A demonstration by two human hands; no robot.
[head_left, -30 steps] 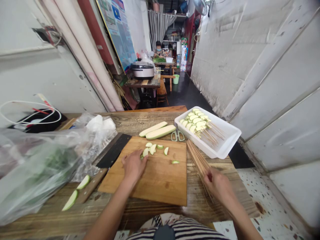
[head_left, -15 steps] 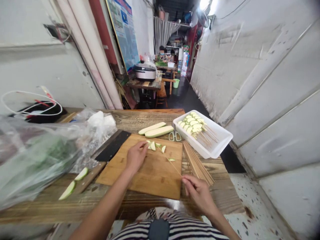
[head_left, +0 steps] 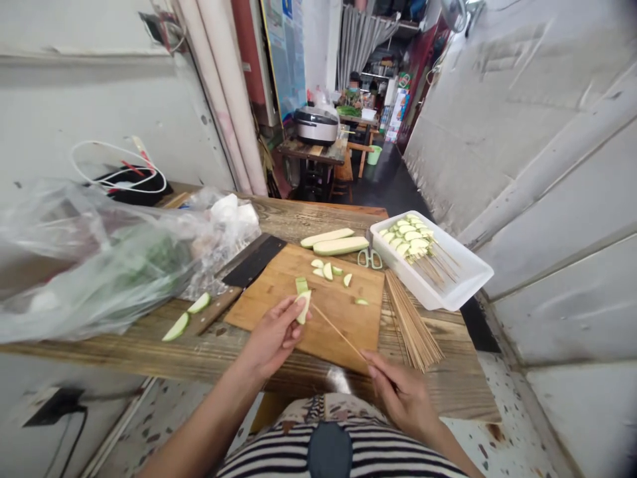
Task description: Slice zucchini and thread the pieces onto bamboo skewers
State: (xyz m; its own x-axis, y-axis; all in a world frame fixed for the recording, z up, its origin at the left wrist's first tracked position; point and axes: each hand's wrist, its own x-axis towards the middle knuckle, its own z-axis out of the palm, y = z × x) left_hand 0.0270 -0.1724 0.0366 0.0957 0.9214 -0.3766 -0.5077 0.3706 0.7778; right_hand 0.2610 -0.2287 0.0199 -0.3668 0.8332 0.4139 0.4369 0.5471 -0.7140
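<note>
2 zucchini slices pinched in left hand, bamboo skewer pinched in right hand

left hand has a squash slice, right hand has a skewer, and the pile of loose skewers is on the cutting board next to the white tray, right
Not quite: the loose skewers aren't on the cutting board. The head view shows them on the wooden table, beside the white tray. The rest holds: the left hand has the squash slice, the right hand the skewer.

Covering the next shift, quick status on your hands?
Left hand holding squash slice. Right hand pinching bamboo skewer. Cleaver beside cutting board.
</note>
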